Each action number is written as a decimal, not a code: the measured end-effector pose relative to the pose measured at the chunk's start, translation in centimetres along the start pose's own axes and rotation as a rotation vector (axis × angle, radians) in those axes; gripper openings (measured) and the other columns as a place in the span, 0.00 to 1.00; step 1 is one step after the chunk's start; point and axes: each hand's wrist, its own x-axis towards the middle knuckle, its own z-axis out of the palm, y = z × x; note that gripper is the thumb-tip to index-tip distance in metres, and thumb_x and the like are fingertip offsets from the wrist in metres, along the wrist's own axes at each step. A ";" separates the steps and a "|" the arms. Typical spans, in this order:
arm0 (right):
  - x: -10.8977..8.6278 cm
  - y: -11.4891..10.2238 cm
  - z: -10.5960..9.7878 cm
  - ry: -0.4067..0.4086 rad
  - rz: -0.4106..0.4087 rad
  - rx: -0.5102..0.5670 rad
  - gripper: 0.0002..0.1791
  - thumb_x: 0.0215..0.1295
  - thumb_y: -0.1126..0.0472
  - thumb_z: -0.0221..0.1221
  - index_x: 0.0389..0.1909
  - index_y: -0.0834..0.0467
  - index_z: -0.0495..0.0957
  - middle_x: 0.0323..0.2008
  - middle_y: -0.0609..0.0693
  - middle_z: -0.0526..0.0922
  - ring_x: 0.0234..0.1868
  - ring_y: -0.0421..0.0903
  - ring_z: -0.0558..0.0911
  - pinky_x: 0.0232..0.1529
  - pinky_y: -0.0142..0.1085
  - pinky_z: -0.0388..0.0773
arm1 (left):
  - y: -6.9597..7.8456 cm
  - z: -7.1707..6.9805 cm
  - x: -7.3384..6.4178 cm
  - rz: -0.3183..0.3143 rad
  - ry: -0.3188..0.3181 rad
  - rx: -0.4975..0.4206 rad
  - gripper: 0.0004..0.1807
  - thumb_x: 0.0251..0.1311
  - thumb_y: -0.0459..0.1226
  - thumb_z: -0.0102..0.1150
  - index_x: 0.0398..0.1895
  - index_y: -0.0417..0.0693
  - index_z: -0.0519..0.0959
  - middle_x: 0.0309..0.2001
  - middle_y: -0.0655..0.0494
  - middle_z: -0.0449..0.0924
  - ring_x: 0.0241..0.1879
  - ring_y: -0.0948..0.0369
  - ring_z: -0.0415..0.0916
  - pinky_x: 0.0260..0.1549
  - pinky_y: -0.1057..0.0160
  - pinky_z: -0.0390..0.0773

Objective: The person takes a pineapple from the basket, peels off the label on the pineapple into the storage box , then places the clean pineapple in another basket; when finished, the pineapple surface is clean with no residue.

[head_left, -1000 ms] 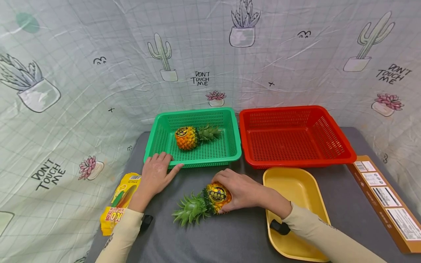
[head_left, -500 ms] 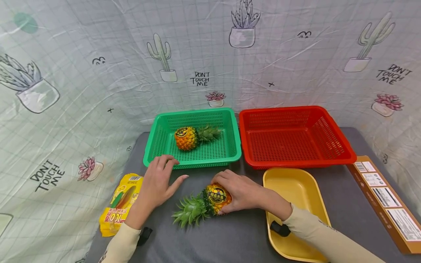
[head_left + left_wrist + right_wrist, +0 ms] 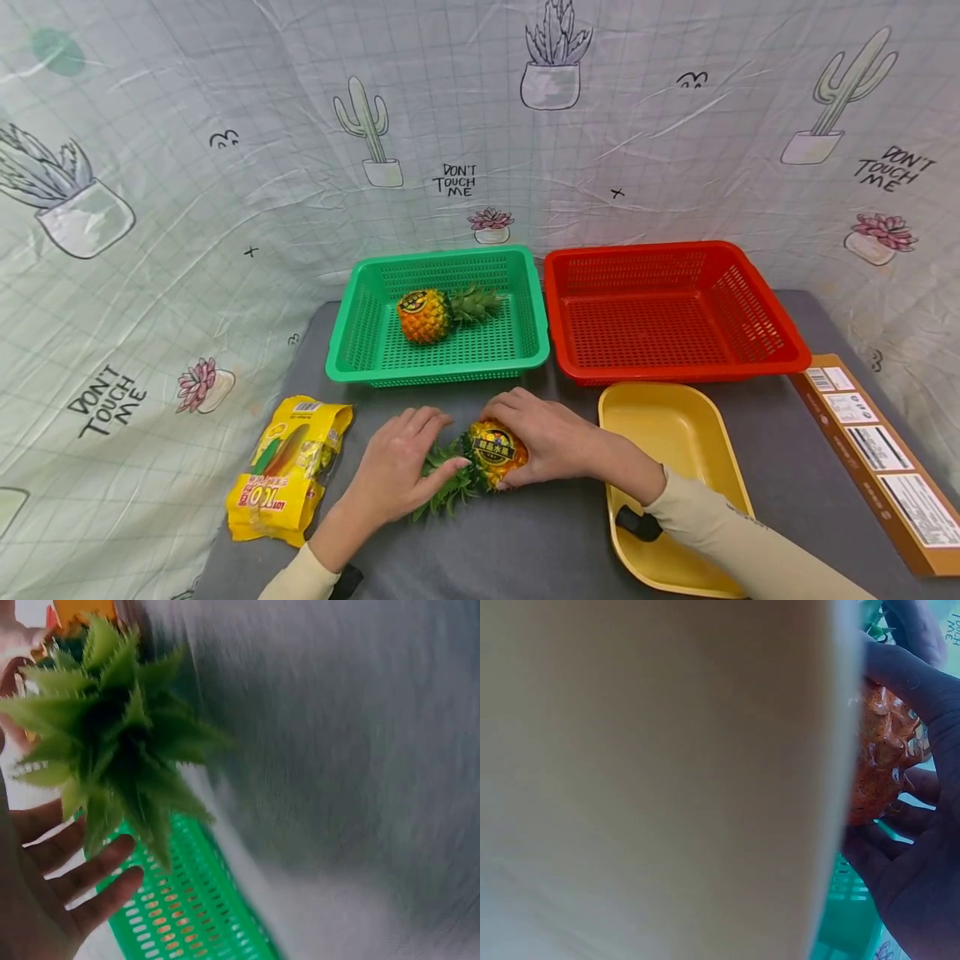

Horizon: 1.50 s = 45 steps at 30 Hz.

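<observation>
A small orange-yellow pineapple with a dark printed label is held on its side by the right grip, whose fingers and thumb are curled round its body from the right. The pineapple's spiky green crown is pointed toward the left grip. The left grip is held wide, its fingers relaxed and spaced apart and its thumb extended over the leaves; whether the leaves are touched cannot be told.

Just beyond both grips, a green rectangular basket of perforated plastic is set on the grey cloth-covered tabletop. In it a second orange-yellow pineapple with a green crown is laid on its side, its crown turned to the right. Beyond the right grip and to its right, a red rectangular basket of perforated plastic is placed close beside the green one.

To the right of the right grip, a shallow yellow oblong tray is partly covered by the right forearm. Farther right, a long flat brown cardboard box with white labels is seen. To the left of the left grip, a yellow plastic bag printed with a mango is laid flat.
</observation>
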 end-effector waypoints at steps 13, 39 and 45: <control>-0.1 0.0 0.2 0.011 0.003 0.016 0.45 0.52 0.35 0.79 0.67 0.49 0.74 0.59 0.42 0.76 0.56 0.40 0.73 0.50 0.37 0.79 | 1.4 0.8 -1.4 -0.098 -0.138 -0.080 0.36 0.68 0.66 0.61 0.63 0.48 0.80 0.55 0.56 0.82 0.48 0.59 0.81 0.41 0.52 0.84; -0.6 -0.3 -0.6 0.008 0.004 0.059 0.50 0.56 0.34 0.76 0.75 0.52 0.70 0.67 0.45 0.73 0.64 0.43 0.70 0.58 0.41 0.78 | 1.9 1.9 -1.9 -0.175 -0.170 -0.123 0.39 0.64 0.65 0.67 0.67 0.49 0.77 0.58 0.57 0.80 0.53 0.60 0.76 0.45 0.53 0.84; -0.4 -0.5 -1.6 0.067 0.050 0.088 0.41 0.64 0.30 0.67 0.69 0.50 0.75 0.64 0.42 0.75 0.61 0.40 0.72 0.55 0.39 0.79 | 1.9 1.9 -2.0 -0.181 -0.172 -0.137 0.39 0.64 0.65 0.67 0.68 0.50 0.77 0.58 0.58 0.80 0.54 0.60 0.76 0.45 0.53 0.84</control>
